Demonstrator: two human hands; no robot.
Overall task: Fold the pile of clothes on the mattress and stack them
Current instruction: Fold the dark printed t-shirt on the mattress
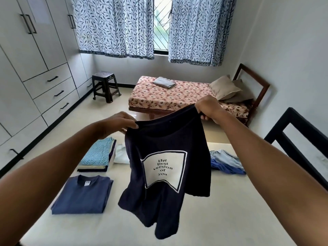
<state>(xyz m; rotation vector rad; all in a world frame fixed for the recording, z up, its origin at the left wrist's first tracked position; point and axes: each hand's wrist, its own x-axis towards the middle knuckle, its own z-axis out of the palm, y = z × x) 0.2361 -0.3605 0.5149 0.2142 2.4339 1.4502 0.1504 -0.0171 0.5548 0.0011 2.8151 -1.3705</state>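
A dark navy T-shirt point(163, 144) with a white printed panel hangs in the air above the cream mattress point(221, 201). My left hand point(119, 123) pinches its top edge at the left, and my right hand point(207, 107) grips the top edge at the right. On the mattress to the left lies a folded blue T-shirt point(83, 194). Behind it stands a stack of folded clothes point(99, 153) topped by a teal patterned piece. A white garment point(121, 155) lies beside the stack. Unfolded light blue and blue clothes point(227, 162) lie at the right.
A black bed frame point(298, 132) rises at the mattress's right side. Across the floor stands a second bed point(177, 96) with a folded grey cloth and pillows. A dark stool point(104, 86) stands by the wardrobe point(35, 68) on the left wall.
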